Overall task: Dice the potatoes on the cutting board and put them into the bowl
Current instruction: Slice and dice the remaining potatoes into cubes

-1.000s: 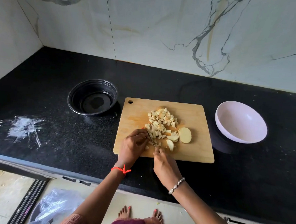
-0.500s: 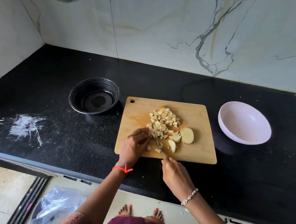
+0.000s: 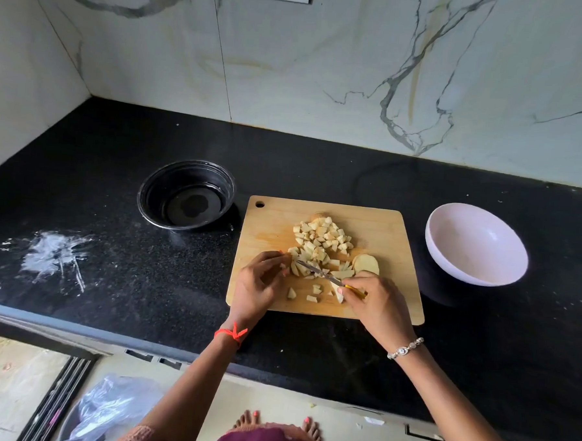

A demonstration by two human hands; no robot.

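Observation:
A wooden cutting board (image 3: 393, 232) lies on the black counter. A heap of diced potato (image 3: 322, 237) sits at its middle, with a round potato slice (image 3: 366, 263) to the right and a few loose cubes (image 3: 312, 294) near the front edge. My right hand (image 3: 376, 307) grips a small knife (image 3: 317, 272) by its yellow handle, the blade lying across potato strips. My left hand (image 3: 259, 282) holds those strips at the blade's tip. An empty pale pink bowl (image 3: 477, 245) stands right of the board.
A black round bowl (image 3: 186, 194) with a little liquid stands left of the board. A white powder smear (image 3: 55, 255) marks the counter at far left. Marble walls close the back and left. A plastic bag (image 3: 111, 410) lies on the floor below the counter edge.
My right hand has moved up and right onto the board, turning the knife so the blade points left across the strips. A few cut cubes now lie loose near the front edge.

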